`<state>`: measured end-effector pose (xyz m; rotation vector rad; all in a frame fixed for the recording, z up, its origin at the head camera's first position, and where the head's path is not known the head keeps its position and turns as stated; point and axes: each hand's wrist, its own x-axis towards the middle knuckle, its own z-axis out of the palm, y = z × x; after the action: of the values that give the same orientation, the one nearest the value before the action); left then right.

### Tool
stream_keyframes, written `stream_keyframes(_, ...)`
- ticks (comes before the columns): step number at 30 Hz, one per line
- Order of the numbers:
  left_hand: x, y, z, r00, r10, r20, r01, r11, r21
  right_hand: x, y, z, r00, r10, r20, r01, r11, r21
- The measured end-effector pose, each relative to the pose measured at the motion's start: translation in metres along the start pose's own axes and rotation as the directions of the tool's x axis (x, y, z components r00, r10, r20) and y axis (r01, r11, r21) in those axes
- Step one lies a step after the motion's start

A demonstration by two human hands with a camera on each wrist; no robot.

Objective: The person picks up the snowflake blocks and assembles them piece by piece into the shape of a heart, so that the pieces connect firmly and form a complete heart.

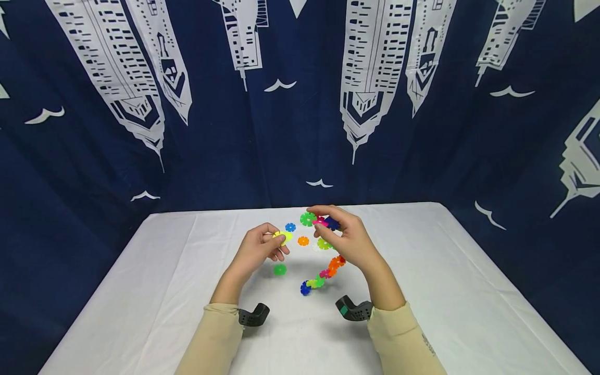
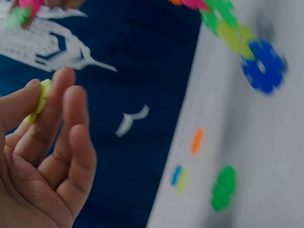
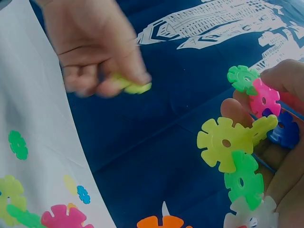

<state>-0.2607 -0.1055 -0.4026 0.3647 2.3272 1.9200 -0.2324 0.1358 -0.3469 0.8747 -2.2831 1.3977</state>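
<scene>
My left hand (image 1: 255,249) pinches a yellow flower-shaped interlocking disc (image 1: 284,237) between thumb and forefinger, its other fingers loosely bent. Across from it, my right hand (image 1: 351,238) holds up a chain of joined discs by its upper end, around a pink disc (image 3: 265,98). A green disc (image 3: 242,79) sticks out at that end, and a dark blue disc (image 3: 285,130) sits by the palm. Below, the chain runs through yellow (image 3: 225,142), green and clear discs, then orange and pink ones, down to a blue disc (image 1: 305,288). The two hands are apart.
Loose discs lie on the white-covered table (image 1: 154,291): a green one (image 1: 279,270), an orange one (image 1: 303,241), a blue one (image 1: 290,227) and a yellow one (image 2: 182,180). A dark blue printed curtain (image 1: 290,140) hangs behind the table.
</scene>
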Motion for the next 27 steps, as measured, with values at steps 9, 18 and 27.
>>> stream_keyframes(9, -0.020, 0.036, 0.009, 0.994, 0.108, 0.020, -0.105, 0.988, -0.113, -0.001, 0.000, 0.003, 0.998, -0.054, 0.018, 0.053, 0.998, 0.044)
stream_keyframes(18, -0.027, 0.049, 0.015, 0.978, 0.190, 0.089, -0.179, 0.976, -0.125, 0.002, -0.003, 0.006, 0.996, -0.085, -0.011, 0.085, 0.996, 0.027)
stream_keyframes(27, -0.031, 0.055, 0.017, 0.979, 0.189, 0.074, -0.178, 0.975, -0.136, 0.002, -0.005, 0.007, 0.997, -0.081, -0.009, 0.081, 0.997, 0.008)
